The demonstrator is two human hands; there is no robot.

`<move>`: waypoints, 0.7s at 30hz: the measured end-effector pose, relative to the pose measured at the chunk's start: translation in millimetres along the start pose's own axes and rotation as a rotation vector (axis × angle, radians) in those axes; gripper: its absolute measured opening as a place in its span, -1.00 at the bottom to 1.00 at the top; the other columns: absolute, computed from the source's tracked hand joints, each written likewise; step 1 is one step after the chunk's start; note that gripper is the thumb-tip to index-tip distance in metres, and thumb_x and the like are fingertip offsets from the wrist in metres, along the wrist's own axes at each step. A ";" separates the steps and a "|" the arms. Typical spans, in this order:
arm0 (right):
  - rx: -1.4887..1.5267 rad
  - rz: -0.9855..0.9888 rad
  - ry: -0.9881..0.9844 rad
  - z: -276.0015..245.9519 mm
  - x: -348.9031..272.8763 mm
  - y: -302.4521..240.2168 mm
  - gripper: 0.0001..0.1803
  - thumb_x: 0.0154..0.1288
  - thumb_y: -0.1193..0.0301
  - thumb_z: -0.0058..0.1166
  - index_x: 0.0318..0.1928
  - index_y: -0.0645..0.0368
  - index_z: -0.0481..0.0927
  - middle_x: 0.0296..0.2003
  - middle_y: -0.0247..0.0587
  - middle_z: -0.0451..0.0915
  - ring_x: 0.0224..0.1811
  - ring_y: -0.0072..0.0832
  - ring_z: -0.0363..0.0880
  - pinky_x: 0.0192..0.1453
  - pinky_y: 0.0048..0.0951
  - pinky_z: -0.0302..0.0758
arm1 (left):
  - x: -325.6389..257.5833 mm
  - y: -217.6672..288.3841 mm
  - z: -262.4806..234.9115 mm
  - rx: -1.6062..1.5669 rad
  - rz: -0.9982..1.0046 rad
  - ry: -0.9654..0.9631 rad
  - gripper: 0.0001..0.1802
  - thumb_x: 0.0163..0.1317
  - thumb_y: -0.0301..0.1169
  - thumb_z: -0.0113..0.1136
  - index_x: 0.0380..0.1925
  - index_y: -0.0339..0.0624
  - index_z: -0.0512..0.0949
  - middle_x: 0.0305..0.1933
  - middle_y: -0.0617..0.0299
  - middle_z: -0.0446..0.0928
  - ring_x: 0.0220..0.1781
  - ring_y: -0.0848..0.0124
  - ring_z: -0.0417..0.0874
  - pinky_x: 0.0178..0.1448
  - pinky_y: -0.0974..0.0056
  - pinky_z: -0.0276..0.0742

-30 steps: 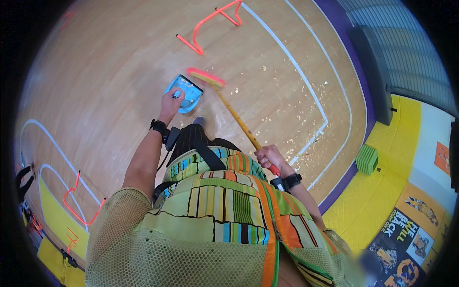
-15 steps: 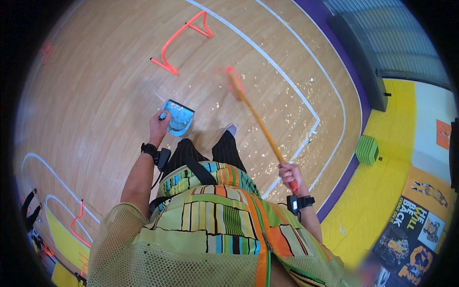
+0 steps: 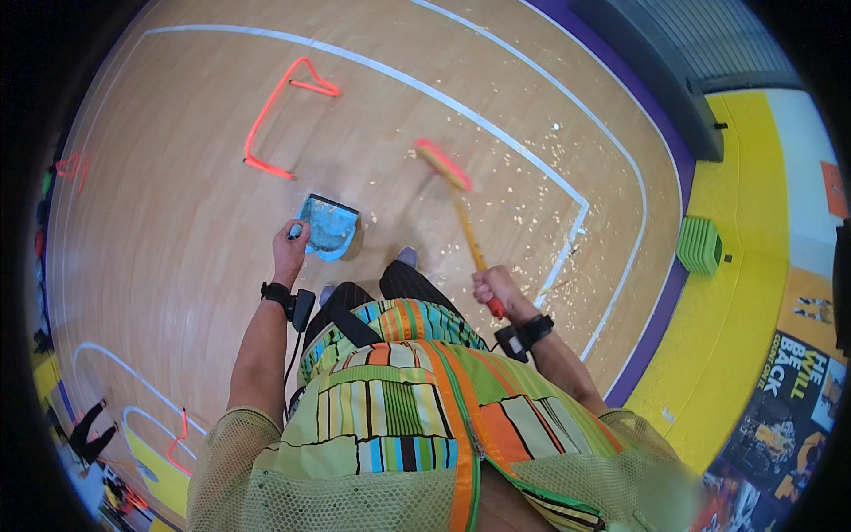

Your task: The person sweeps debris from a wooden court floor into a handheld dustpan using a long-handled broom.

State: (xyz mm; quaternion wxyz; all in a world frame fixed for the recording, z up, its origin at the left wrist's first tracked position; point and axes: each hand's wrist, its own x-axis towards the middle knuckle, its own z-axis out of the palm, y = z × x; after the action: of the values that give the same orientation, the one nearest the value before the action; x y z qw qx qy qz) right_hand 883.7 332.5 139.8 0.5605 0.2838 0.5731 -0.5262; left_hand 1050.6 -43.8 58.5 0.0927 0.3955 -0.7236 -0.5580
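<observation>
My left hand (image 3: 291, 250) is closed around the handle of a blue dustpan (image 3: 330, 232), whose dark front lip faces away from me. Some pale bits lie in the pan. My right hand (image 3: 498, 291) grips the yellow handle of a broom (image 3: 468, 229) near its red end. The broom's pink-red head (image 3: 443, 165) is a little blurred, ahead and to the right of the dustpan. Pale scraps (image 3: 532, 226) are scattered over the wooden floor, thickest right of the broom.
An orange low hurdle (image 3: 266, 120) stands ahead on the left; another (image 3: 182, 443) is at the lower left. Green stacked blocks (image 3: 699, 246) sit by the yellow wall (image 3: 745, 204). A dark padded beam (image 3: 660, 80) runs along the far right. Someone in dark trousers (image 3: 90, 432) is far left.
My right hand and the broom handle have swung in to the left, and the broom head now lies more crosswise. My view has turned slightly; the dustpan stays in my left hand.
</observation>
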 end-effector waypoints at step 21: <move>0.532 -0.104 0.172 -120.9 -8.6 -112.4 -0.79 0.15 0.54 -0.21 -0.59 0.06 0.19 -0.73 -0.53 0.10 -0.79 -0.77 0.01 -0.81 -0.74 -0.06 | 179.1 88.6 73.8 -0.137 0.100 -0.003 -0.81 0.17 -0.36 0.09 -0.39 -0.30 0.51 -0.46 0.27 0.50 -0.45 0.55 0.46 -0.34 0.44 0.40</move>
State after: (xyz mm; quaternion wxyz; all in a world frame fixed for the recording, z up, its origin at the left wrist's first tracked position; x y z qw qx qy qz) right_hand 741.1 414.1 157.9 0.3877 0.4349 0.4741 -0.6602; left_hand 846.6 -104.9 55.0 0.1462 0.3510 -0.7028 -0.6013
